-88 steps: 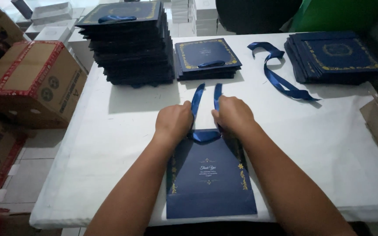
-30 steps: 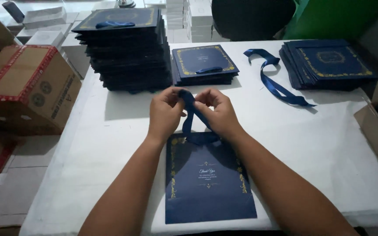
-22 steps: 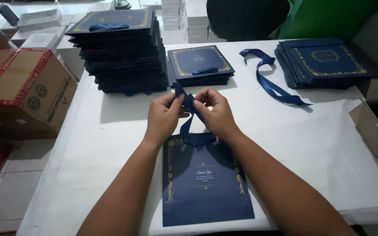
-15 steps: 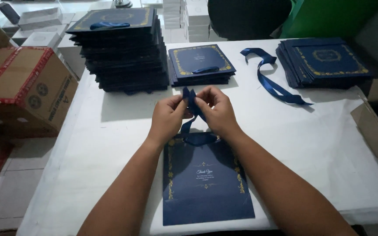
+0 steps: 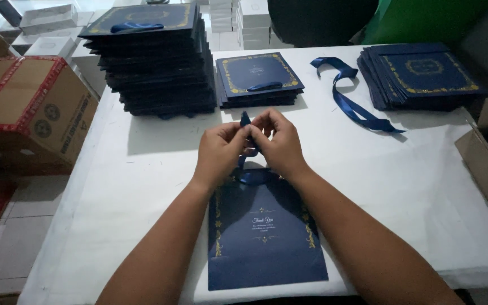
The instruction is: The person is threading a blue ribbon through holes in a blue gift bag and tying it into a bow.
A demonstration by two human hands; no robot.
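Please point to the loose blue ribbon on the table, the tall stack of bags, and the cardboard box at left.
loose blue ribbon [image 5: 350, 105], head view, middle of strip.
tall stack of bags [image 5: 159, 79], head view, front side.
cardboard box [image 5: 21, 96], head view, top flap.

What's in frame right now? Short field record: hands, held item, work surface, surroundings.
left hand: pinching the blue ribbon
right hand: pinching the same ribbon, close against the left
ribbon: runs down to the top edge of the navy paper bag
bag: flat on the white table, gold trim up
behind: tall bag stack, short bag stack, loose ribbon, third bag stack
left of table: cardboard box
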